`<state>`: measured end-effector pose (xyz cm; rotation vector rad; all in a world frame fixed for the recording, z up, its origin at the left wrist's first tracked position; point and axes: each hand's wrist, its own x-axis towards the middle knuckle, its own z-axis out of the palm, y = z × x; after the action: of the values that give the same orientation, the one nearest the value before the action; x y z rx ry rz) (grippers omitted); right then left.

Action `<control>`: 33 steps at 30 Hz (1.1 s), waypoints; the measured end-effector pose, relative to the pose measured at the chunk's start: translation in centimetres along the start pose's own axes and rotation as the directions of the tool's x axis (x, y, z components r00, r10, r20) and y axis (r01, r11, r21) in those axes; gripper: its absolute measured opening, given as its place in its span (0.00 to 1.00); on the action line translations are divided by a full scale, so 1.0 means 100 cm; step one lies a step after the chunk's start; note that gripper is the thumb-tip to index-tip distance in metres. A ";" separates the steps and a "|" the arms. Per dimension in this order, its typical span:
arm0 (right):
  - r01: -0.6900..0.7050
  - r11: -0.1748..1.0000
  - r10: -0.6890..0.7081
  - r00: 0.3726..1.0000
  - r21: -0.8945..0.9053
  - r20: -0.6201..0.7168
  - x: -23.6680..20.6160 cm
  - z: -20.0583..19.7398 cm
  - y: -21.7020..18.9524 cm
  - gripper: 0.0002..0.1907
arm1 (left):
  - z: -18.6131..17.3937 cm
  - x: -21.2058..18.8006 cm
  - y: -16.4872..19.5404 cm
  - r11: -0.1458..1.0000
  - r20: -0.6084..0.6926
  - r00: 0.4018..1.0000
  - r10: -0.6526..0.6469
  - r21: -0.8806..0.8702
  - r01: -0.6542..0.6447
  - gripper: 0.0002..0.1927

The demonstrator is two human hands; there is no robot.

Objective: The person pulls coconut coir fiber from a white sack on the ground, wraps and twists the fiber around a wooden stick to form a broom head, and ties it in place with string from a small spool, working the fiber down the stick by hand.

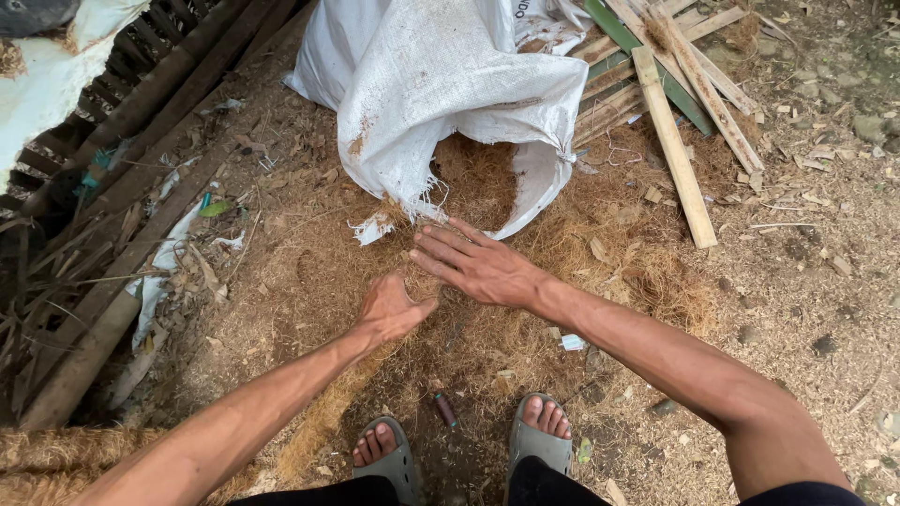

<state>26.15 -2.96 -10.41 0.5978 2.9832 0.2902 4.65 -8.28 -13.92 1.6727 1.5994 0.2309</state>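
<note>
Left hand (392, 307) is down on the ground, fingers curled shut into a loose fist around a tuft of brown fibre (469, 201), knuckles up, as though gathering strands off the heap. Right hand (473, 264) hovers just above and beside it, fingers spread flat and pointing left, palm down, gripping nothing, resting lightly on the fibre near the sack's mouth. The loose brown fibre spills out of the white woven sack (441, 84), which lies on its side with its mouth towards the hands, so the stuff is within easy reach. More of it carpets the dirt all around.

Below, two feet in grey sandals (539, 445) stand either side of a small dark red cylinder (445, 409); what that is, hard to say. Upper right, a stack of wooden slats (680, 103) lies partly under the sack, cut off by the frame's top edge. At left, dark poles (122, 272) slant across, with scraps of white plastic among them. How much fibre the left fist really encloses is hidden by the hand itself.
</note>
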 end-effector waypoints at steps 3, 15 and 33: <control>-0.007 0.989 0.019 0.996 0.146 -0.084 -0.001 0.003 0.000 0.42 | 0.001 0.003 0.002 0.994 -0.027 0.999 -0.021 0.109 0.024 0.35; -0.108 0.385 0.461 0.883 0.917 -0.089 0.003 -0.021 0.000 0.26 | 0.005 -0.007 -0.015 0.997 -0.069 0.997 -0.018 -0.081 0.013 0.24; -0.522 0.453 0.388 0.845 0.723 0.367 -0.007 0.019 -0.021 0.16 | -0.001 0.014 -0.041 0.998 -0.298 0.954 -0.018 -0.065 -0.001 0.29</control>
<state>26.20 -4.79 -12.64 1.4282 2.5678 -1.1368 1.73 -7.40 -17.03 1.6391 1.7978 0.5480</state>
